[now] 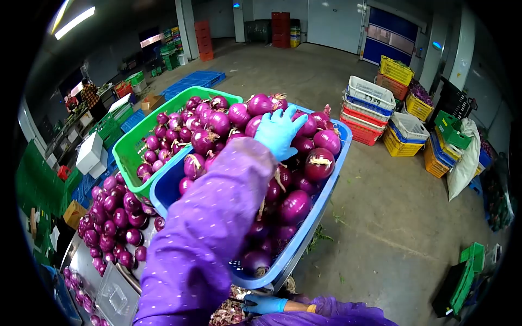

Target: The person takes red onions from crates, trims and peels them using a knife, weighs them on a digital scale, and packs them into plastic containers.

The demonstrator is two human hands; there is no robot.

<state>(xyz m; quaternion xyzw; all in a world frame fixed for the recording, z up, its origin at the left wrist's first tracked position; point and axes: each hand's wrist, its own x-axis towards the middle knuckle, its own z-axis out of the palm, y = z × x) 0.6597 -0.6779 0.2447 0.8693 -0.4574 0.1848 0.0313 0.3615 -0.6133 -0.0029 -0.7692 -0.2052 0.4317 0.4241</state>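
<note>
My left hand (280, 133), in a light blue glove, reaches over a blue basket (337, 179) heaped with red onions (295, 207). Its fingers are spread and rest on or just above the onions near the far end; I see none gripped. Low in the view, my right hand (265, 304), gloved too, is closed around a thin dark tool (237, 300), its kind unclear. Onion skins (227, 314) lie beneath it. A green basket (122, 163) of smaller red onions touches the blue one's left side. More onions (111, 217) are piled on a metal table (81, 261).
A clear plastic container (117, 296) stands at the table's lower left. Stacked crates (371, 95) line the right side, beside a white sack (464, 157). Blue pallets (196, 81) lie on the floor behind the baskets. A person (93, 100) is far left.
</note>
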